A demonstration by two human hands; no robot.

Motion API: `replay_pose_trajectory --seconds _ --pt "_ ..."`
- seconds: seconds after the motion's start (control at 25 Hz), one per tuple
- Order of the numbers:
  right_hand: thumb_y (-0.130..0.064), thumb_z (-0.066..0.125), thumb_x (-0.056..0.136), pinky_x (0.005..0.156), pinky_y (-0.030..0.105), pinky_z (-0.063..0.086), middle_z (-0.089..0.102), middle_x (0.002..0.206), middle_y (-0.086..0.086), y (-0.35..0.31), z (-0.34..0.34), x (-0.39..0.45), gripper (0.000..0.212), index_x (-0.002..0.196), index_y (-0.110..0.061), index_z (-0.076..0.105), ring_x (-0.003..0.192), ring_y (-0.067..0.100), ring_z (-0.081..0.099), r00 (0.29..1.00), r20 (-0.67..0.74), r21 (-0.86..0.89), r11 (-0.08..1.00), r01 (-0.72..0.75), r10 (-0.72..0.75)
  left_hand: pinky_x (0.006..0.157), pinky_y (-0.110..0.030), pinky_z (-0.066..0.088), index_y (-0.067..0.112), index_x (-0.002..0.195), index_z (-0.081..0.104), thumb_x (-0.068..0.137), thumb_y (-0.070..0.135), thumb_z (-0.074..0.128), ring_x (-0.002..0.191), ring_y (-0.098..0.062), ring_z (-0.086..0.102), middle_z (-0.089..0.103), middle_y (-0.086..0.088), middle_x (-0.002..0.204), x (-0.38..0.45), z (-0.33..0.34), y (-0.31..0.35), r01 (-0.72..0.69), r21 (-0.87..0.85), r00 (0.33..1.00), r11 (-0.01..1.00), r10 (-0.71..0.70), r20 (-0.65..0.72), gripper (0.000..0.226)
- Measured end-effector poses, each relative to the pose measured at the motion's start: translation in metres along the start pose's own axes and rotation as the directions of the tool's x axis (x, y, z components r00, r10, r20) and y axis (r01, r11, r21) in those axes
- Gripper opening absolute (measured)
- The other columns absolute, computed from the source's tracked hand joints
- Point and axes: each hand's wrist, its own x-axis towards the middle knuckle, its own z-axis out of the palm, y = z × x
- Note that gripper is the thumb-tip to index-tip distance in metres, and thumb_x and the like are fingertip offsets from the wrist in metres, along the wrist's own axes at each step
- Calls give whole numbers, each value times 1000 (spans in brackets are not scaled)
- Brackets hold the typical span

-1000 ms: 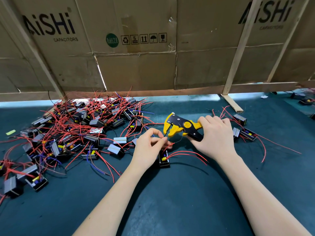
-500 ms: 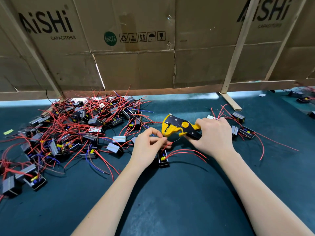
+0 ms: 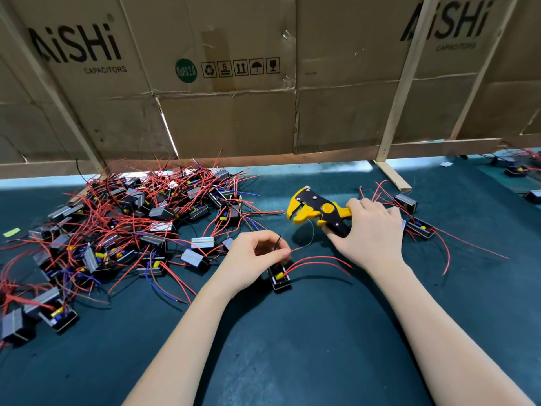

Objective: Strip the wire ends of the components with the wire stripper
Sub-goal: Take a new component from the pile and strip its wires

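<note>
My right hand [image 3: 370, 232] grips the handles of a yellow and black wire stripper [image 3: 314, 210], its jaws pointing left above the mat. My left hand [image 3: 253, 256] pinches thin wires of a small black component [image 3: 279, 278] lying on the mat just under my fingers. A thin dark wire runs from my left fingertips up to the stripper's jaws. Two red wires [image 3: 316, 260] curve out of the component to the right, below my right hand.
A big heap of components with red wires [image 3: 126, 227] covers the mat's left side. A few more components [image 3: 418, 227] lie right of my right hand. A cardboard wall [image 3: 234, 106] on wooden struts [image 3: 395, 177] closes the back. Dark green mat [image 3: 292, 347] lies in front.
The stripper and my right hand have moved a little up and to the right, away from my left hand. The thin wire now stretches between my left fingers and the jaws.
</note>
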Motion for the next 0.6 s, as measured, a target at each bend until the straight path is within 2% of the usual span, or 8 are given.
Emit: replay_pose_trajectory --seconds 0.08,0.28,0.6 --pt "-67 61 75 73 39 31 62 82 3 6 0 1 54 87 -14 58 81 30 59 1000 -16 6 1000 -16 17 74 -23 54 12 81 70 88 7 69 73 -14 69 74 -6 77 1 3 -1 -15 16 998 1000 15 -53 9" --pt "-62 68 72 70 38 29 62 81 4 7 -1 0 50 82 -14 56 79 30 58 999 17 -19 998 52 -51 73 -20 53 15 81 67 90 8 67 69 -10 69 73 1 70 6 11 -4 -36 -12 957 999 31 -288 12" --pt "-65 66 70 71 36 28 57 77 -3 0 -7 -1 48 79 -20 51 84 26 59 993 78 52 995 89 -93 79 -36 59 16 80 67 89 6 67 73 -20 73 74 -1 70 6 13 -6 -19 -43 936 999 3 -352 14"
